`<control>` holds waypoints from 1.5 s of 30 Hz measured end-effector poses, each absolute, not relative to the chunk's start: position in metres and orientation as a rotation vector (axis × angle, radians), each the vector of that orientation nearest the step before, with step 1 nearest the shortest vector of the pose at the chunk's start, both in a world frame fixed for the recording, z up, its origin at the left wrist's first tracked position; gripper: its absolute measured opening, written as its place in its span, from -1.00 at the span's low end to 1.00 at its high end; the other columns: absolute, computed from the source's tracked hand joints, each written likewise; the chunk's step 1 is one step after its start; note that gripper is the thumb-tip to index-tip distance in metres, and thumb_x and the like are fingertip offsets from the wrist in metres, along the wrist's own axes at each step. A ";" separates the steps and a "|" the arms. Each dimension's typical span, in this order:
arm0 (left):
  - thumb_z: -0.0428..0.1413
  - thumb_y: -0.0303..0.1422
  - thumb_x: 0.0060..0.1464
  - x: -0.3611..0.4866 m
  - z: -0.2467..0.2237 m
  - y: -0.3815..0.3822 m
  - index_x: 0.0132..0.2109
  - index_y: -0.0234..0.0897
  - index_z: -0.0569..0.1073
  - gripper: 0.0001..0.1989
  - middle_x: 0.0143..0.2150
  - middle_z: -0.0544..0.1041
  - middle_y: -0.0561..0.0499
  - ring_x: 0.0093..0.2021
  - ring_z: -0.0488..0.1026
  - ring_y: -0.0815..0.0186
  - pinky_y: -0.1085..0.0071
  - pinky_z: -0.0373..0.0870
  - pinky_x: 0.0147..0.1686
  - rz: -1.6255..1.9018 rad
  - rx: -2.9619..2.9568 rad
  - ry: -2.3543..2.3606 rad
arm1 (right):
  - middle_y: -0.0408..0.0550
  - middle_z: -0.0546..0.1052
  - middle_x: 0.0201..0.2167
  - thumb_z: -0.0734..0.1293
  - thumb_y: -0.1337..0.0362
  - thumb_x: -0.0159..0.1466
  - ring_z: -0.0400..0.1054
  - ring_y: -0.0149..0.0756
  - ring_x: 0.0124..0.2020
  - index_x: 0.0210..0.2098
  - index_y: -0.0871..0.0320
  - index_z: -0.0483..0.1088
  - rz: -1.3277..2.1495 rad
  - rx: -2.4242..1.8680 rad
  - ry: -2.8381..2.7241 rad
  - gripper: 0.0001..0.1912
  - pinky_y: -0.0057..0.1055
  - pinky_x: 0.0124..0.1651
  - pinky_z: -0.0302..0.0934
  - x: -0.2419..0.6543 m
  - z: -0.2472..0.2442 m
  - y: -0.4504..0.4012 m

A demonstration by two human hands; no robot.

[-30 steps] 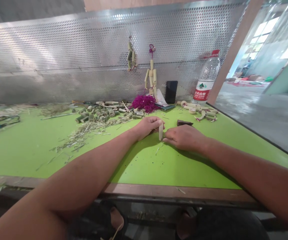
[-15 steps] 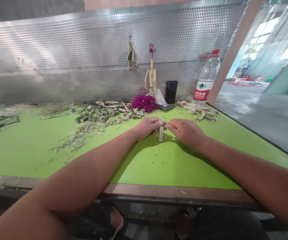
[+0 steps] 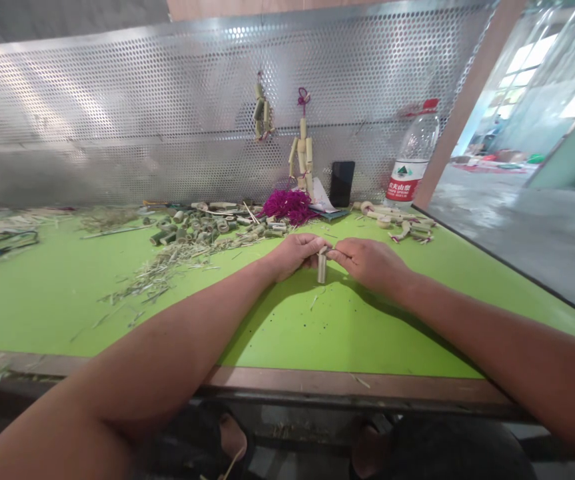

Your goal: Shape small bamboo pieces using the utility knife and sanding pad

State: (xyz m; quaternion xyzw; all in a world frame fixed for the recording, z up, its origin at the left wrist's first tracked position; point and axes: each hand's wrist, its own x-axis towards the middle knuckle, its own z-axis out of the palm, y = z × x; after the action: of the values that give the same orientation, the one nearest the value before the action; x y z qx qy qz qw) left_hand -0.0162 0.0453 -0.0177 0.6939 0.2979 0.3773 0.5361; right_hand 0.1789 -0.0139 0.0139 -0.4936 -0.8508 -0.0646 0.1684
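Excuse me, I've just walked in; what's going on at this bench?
A person has their left hand and right hand together at the top of a short bamboo tube, which stands upright on the green table. I cannot tell whether the fingers grip it. Bamboo pieces and shavings lie to the left, and a bamboo figure is at the back against a perforated metal panel.

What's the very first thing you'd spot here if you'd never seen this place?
First you'd see the little bamboo figure against the holey metal panel at the back, beside a fluffy magenta tuft. On the bright green table, the left hand and right hand meet over a short bamboo tube.
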 end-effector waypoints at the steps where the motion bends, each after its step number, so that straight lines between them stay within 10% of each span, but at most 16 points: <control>1: 0.18 -0.03 0.07 -0.017 -0.019 0.046 -0.23 -0.33 0.54 -0.60 -0.46 0.47 0.05 -0.54 0.27 0.47 0.50 0.12 -0.54 0.903 1.651 0.713 | -0.06 0.48 -0.41 0.06 0.03 0.43 0.24 -0.31 -0.44 -0.36 0.13 0.39 -0.187 -1.394 -2.446 -0.56 -0.38 -0.43 -0.13 0.179 0.013 -0.015; 45: 0.28 -0.12 -0.01 -0.013 -0.015 0.041 -0.31 -0.36 0.49 -0.66 -0.39 0.51 0.01 -0.42 0.41 0.40 0.45 0.35 -0.39 0.898 1.431 0.708 | -0.05 0.54 -0.39 0.09 0.03 0.42 0.28 -0.33 -0.47 -0.28 0.14 0.48 -0.188 -1.332 -2.587 -0.55 -0.39 -0.43 -0.12 0.174 0.015 -0.021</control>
State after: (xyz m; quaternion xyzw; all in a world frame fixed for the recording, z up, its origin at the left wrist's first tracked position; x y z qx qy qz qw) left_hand -0.0126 0.0414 -0.0150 0.6196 0.3067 0.3886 0.6091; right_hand 0.1743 -0.0208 0.0145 -0.4541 -0.8815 -0.0641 0.1127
